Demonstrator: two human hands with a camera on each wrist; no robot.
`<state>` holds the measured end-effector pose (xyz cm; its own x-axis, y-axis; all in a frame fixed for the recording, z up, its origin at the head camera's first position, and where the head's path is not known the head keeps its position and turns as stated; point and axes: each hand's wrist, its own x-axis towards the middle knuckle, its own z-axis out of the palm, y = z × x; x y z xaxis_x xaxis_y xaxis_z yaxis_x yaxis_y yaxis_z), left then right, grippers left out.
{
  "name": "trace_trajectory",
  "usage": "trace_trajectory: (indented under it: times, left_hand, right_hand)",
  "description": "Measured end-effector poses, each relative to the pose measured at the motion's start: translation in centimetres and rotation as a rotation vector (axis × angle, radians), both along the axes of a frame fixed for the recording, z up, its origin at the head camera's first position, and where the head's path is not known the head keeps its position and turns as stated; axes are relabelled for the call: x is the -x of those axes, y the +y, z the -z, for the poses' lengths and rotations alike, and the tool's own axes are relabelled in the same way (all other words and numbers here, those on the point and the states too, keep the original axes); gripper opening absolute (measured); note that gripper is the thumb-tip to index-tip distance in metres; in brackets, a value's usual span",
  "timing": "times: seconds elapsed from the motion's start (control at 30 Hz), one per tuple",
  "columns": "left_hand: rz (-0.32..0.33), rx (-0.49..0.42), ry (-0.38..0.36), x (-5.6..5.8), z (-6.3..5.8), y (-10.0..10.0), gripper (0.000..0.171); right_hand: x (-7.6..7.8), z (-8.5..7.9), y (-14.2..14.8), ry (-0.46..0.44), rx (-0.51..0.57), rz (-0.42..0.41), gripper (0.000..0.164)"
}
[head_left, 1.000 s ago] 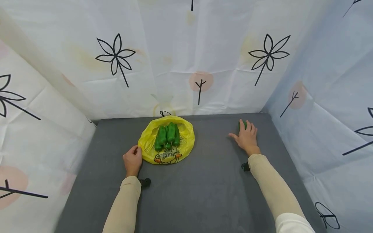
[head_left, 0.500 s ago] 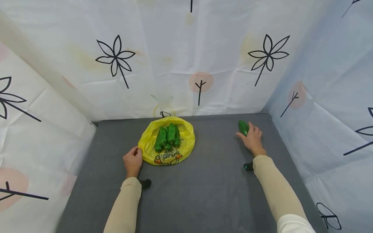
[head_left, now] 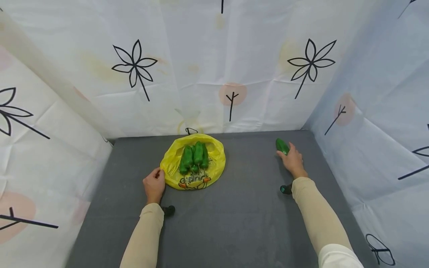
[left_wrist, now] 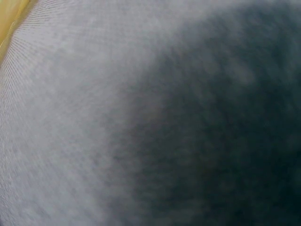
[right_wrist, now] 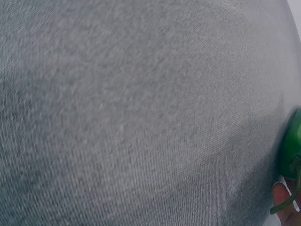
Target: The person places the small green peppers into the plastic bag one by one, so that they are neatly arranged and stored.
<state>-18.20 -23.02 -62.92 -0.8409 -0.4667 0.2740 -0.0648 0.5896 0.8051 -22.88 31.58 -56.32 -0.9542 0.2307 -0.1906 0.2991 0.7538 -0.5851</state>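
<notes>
A yellow plastic bag [head_left: 219,167] lies spread open on the grey table, with several green peppers [head_left: 187,156] bunched inside. My left hand [head_left: 154,185] pinches the bag's left rim between thumb and fingers. Over at the far right, my right hand [head_left: 293,162] grips a single green pepper [head_left: 282,146], thumb on its left and fingers on its right. That pepper's rounded end points away from me. In the right wrist view, the pepper [right_wrist: 290,150] shows its curved stem beside a fingertip [right_wrist: 281,195]. Only a corner of the bag [left_wrist: 10,21] enters the left wrist view.
Grey cloth covers the table [head_left: 228,223]. White patterned sheets hang as a back wall [head_left: 201,74], a left wall [head_left: 43,167] and a right wall [head_left: 378,149] around it. Dark wrist cameras jut inward from both wrists.
My right hand has drawn back and to the right, its spread fingers now round the single pepper, which shows more. My left hand keeps its pinch on the bag rim.
</notes>
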Motion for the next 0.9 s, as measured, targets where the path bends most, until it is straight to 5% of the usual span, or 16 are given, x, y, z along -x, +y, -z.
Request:
trace_trajectory:
  times: [0.6,0.9]
  left_hand:
    - [-0.002,-0.002,0.015,0.1,0.0,0.0,0.025]
    - [-0.007,-0.001,-0.016,0.0,0.1,0.0,0.025]
  right_hand:
    - [-0.1,0.3,-0.9,0.008,0.025,0.089,0.068]
    - [0.1,0.0,-1.9,-0.035,0.238,0.165,0.072]
